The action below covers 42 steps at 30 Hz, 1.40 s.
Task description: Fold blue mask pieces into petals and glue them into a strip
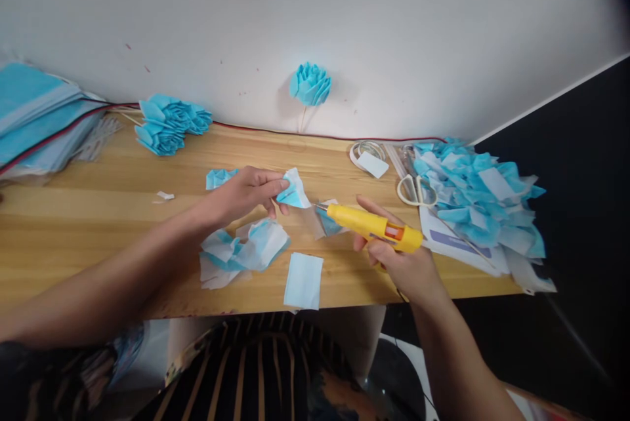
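Between the thumb and fingers of my left hand (253,191) is a folded blue and white fabric piece (294,190). My right hand (401,263) grips a yellow glue gun (377,225), its nozzle pointing left at the lower corner of that piece; whether they touch I cannot tell. Below my left hand lies a loose heap of blue and white pieces (246,247). A flat pale blue rectangle (304,280) rests near the front edge. Behind my left wrist sits a small folded blue piece (220,178), and another blue piece (329,219) lies under the nozzle.
Blue fabric flowers (170,122) lie at the back left, beside stacked blue sheets (44,116). One flower on a stick (310,84) leans against the wall. White-handled scissors (417,191), a tape roll (364,153) and a large pile of blue pieces (485,195) are on the right.
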Available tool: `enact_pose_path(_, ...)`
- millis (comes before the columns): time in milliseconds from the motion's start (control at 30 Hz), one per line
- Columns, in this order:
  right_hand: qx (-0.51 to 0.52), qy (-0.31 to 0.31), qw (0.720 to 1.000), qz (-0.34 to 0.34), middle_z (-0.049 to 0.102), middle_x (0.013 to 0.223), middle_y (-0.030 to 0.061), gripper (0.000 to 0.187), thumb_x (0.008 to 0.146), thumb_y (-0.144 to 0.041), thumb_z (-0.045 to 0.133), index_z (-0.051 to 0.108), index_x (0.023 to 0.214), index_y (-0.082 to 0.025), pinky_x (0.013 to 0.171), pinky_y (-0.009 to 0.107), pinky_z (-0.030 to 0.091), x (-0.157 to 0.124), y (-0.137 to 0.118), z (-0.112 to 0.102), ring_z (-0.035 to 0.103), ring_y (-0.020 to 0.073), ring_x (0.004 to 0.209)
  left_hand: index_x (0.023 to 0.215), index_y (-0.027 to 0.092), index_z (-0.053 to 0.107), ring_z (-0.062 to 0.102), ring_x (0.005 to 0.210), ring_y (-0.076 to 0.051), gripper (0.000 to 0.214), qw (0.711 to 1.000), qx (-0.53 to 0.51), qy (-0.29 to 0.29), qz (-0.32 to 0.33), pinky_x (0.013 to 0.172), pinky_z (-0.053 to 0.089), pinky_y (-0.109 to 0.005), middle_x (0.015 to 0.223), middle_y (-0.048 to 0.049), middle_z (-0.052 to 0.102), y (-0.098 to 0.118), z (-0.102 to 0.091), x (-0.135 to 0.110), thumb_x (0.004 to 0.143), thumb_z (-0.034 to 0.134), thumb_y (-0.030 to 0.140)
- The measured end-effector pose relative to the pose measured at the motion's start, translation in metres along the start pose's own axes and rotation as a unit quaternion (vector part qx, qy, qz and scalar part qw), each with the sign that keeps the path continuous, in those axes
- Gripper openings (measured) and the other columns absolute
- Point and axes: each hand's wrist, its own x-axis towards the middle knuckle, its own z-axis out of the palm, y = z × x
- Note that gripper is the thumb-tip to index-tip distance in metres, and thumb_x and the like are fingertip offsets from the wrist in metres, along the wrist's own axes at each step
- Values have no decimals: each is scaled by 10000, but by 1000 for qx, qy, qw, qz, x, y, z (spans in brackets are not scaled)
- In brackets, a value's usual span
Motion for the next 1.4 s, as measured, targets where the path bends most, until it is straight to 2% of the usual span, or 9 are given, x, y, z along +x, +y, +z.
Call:
enact_pose_path(233, 7, -21, 1000, -4, 690, 769, -8, 651, 841, -302, 674, 533, 1469, -207, 488, 237, 402, 2, 9, 5, 476, 93, 534, 784, 156, 711, 681, 667, -151, 395, 1000, 1, 0, 4, 688, 538, -258, 773, -46, 729, -1, 1, -1, 921, 610, 512)
enact_pose_path(533, 2, -20, 1000, -11, 682, 741, -11, 645, 825, -295, 686, 555, 1450, -209, 491, 238, 414, 3, 8, 5, 495, 100, 539, 796, 153, 718, 674, 668, -146, 414, 1000, -16, -11, 5, 686, 541, -255, 764, -52, 730, -3, 1, 0, 924, 609, 531)
enact_pose_path(700, -18, -18, 999, -30, 696, 747, 4, 637, 833, -313, 689, 561, 1449, -213, 541, 265, 472, 3, 11, 3, 570, 134, 600, 805, 165, 730, 676, 677, -154, 388, 1000, -20, -12, 6, 688, 546, -261, 775, -50, 736, -2, 2, 0, 926, 607, 513)
enact_pose_path(900, -111, 1, 991, -73, 737, 833, 26, 625, 872, -377, 660, 540, 1471, -247, 647, 329, 537, 1, 11, 1, 646, 183, 697, 792, 142, 733, 660, 679, -155, 408, 999, -50, -5, 10, 682, 551, -266, 761, -61, 728, 0, 3, -1, 889, 669, 533)
enact_pose_path(1033, -279, 51, 955, -91, 758, 939, 57, 705, 877, -453, 664, 467, 1524, -254, 734, 368, 554, -1, 12, -6, 692, 232, 800, 802, 139, 734, 671, 696, -168, 416, 995, -97, -7, 3, 684, 555, -276, 786, -89, 748, -4, 2, 0, 888, 676, 543)
enact_pose_path(1133, -429, 74, 894, -101, 742, 1038, 137, 757, 912, -473, 581, 368, 1575, -178, 772, 436, 558, 0, 30, -26, 696, 323, 939, 760, 146, 726, 674, 680, -179, 430, 993, -121, 2, -16, 671, 556, -288, 766, -98, 748, -6, 1, 1, 851, 707, 566)
enact_pose_path(1233, -512, 88, 846, -120, 708, 1157, 208, 734, 962, -412, 452, 263, 1603, -108, 848, 518, 556, 2, 65, -64, 666, 372, 1051, 729, 160, 724, 664, 666, -180, 422, 991, -131, 6, -20, 669, 559, -300, 745, -89, 741, -6, 2, 2, 816, 740, 573)
enact_pose_path(1333, -552, 79, 819, -134, 713, 1107, 231, 707, 959, -387, 415, 300, 1574, -60, 870, 573, 560, 3, 100, -114, 675, 388, 1033, 716, 172, 727, 647, 655, -170, 401, 990, -138, 4, -15, 656, 550, -293, 724, -73, 730, -5, 3, 3, 806, 753, 562)
enact_pose_path(1400, -570, 52, 809, -131, 718, 1119, 236, 688, 926, -377, 450, 370, 1540, -77, 838, 598, 578, 2, 108, -140, 689, 407, 1023, 724, 166, 729, 642, 651, -164, 399, 991, -135, 1, -11, 641, 539, -286, 721, -69, 726, -3, 4, 2, 811, 748, 556)
